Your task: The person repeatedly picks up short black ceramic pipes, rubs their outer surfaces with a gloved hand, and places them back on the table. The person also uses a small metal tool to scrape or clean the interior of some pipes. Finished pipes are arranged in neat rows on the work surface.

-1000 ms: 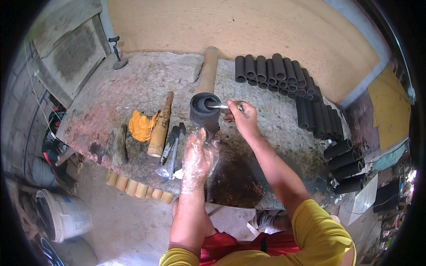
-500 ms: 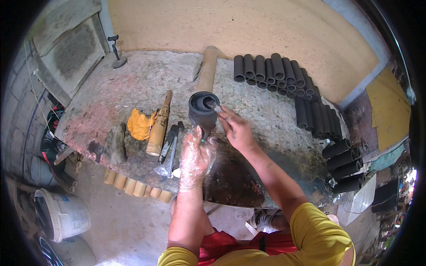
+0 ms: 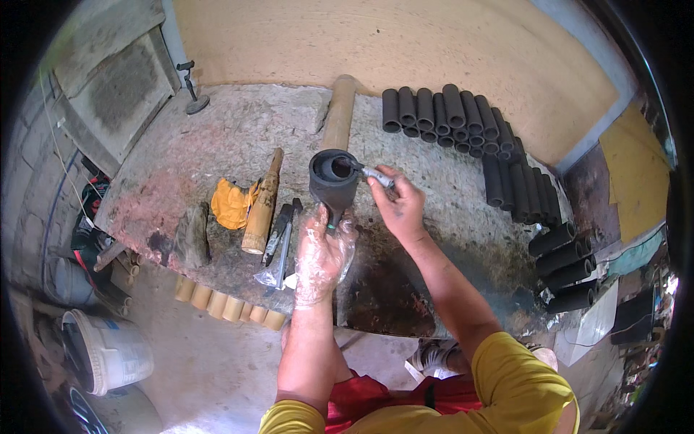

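Note:
My left hand [image 3: 320, 253], in a clear plastic glove, grips the lower end of a black, wide-mouthed cup-like vessel [image 3: 332, 189]. A smaller round opening shows inside its rim, and a bit of green shows below it by my fingers. My right hand [image 3: 401, 206] pinches a short grey-handled tool [image 3: 377, 176], whose dark end is at the vessel's right rim; I cannot tell what kind of end it has. Behind the vessel a long bamboo tube [image 3: 338, 116] lies on the worn table [image 3: 238, 130].
Left of my hands are a wooden mallet-like stick [image 3: 262, 210], an orange cloth [image 3: 231, 204], a grey stone-like lump [image 3: 191, 237] and dark slim tools [image 3: 280, 231]. Several black tubes [image 3: 441, 116] are stacked at the right. A white bucket [image 3: 108, 352] stands on the floor.
My right hand has moved a little to the right and turned, drawing the tool from inside the vessel's mouth out to its rim. The left hand and vessel stay nearly in place.

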`<state>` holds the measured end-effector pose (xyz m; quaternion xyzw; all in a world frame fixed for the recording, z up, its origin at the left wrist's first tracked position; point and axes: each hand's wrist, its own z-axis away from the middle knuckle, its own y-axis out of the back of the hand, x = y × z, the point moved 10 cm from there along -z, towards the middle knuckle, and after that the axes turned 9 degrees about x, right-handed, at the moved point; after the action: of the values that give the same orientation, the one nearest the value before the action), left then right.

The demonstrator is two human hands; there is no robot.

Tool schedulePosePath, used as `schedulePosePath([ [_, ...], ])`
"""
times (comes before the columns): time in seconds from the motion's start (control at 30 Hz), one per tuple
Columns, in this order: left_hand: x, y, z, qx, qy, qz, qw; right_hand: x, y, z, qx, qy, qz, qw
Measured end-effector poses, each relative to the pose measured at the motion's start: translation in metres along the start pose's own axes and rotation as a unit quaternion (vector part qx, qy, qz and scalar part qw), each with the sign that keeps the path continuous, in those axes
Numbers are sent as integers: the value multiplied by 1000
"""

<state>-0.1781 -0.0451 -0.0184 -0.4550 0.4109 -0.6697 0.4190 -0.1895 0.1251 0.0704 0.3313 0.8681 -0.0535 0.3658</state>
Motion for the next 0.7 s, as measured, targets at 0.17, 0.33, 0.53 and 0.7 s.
schedulePosePath([
  [0.17, 0, -1, 0, 3, -2, -8, 1000, 12, 30, -2, 44, -215, -198, 956],
  [0.33, -13, 3, -4, 6, 30, -13, 999, 19, 48, 30, 41, -396, -304, 866],
  [0.53, -24, 11, -6, 21, 31, -2, 999, 22, 43, 66, -3, -451, -273, 850],
  [0.7, -26, 10, -1, 18, 12, -93, 995, 22, 49, 65, -33, -414, -226, 881],
])
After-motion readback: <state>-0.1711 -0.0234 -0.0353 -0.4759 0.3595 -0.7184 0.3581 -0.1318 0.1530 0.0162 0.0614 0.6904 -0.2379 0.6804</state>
